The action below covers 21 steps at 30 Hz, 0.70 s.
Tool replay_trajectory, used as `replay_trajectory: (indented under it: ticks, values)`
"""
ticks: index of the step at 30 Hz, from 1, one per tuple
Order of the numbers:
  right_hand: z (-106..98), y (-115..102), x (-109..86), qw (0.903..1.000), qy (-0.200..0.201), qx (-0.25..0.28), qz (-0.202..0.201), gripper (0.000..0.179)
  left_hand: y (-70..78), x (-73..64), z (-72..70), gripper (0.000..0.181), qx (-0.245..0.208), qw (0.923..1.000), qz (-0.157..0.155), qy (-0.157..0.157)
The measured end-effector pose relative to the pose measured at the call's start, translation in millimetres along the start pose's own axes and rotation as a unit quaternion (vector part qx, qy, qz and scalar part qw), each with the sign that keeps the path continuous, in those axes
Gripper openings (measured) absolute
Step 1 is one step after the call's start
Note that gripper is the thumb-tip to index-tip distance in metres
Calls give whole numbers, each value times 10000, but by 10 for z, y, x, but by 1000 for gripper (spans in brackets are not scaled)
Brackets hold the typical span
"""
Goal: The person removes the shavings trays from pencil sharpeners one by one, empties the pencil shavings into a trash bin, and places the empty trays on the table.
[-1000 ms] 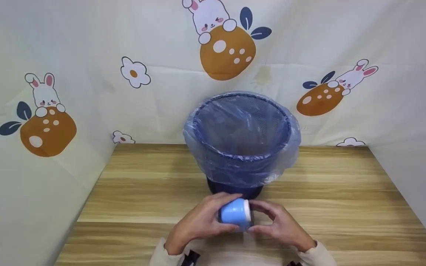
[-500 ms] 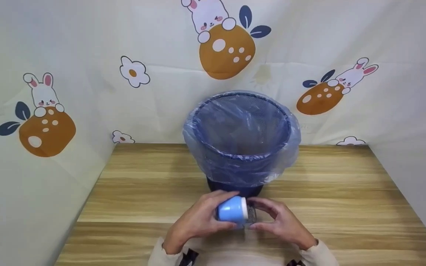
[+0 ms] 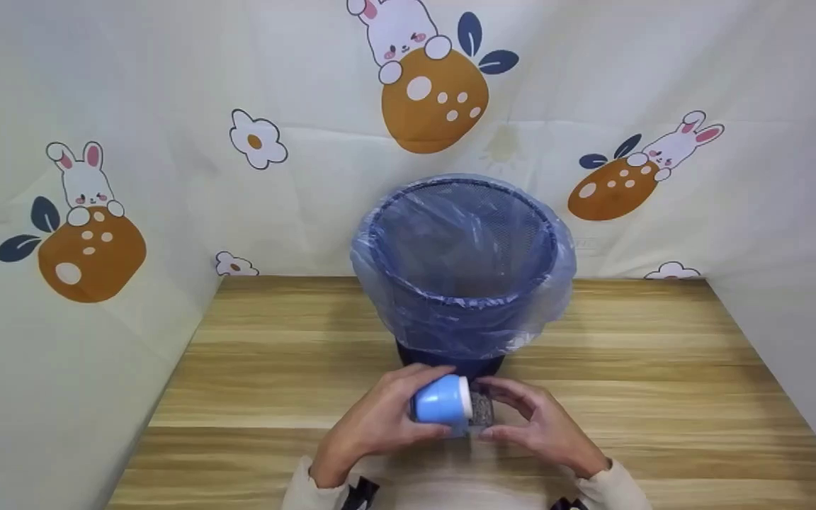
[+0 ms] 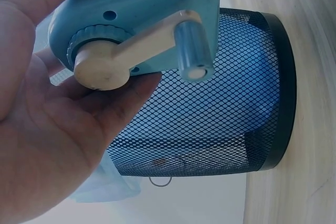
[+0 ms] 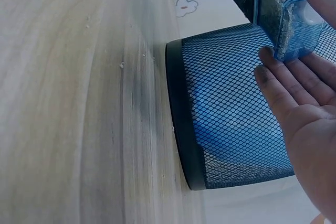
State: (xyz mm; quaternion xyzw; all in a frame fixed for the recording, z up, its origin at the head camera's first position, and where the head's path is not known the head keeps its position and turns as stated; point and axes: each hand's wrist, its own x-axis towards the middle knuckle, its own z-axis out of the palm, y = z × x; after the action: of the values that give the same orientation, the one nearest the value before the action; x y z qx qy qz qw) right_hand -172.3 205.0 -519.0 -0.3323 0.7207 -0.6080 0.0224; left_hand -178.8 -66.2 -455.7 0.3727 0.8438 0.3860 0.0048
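Wood-grain table (image 3: 266,368) | rabbit-print backdrop (image 3: 323,64) | lined bin (image 4: 210,103) | left hand (image 3: 376,421) grips sharpener (image 3: 440,400) | right hand (image 3: 546,428) pinches drawer (image 5: 302,32)

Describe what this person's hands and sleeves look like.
Both the left hand and right hand are bare, without gloves. The sleeves are cream-coloured, ending around the wrists, with a black piece beside each. Dark smudges mark two right fingertips.
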Motion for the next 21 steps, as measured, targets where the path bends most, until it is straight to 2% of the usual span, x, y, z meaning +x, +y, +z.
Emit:
replay_trajectory:
  ticks: [15,21]
  values:
    - [-36,17,2,9997,5,178,-149,63,-8,-12,-17,74,-5,9999,-101,11]
    - [-51,22,-4,9993,32,362,-69,64,-25,-28,-31,73,-17,9999,-64,85]
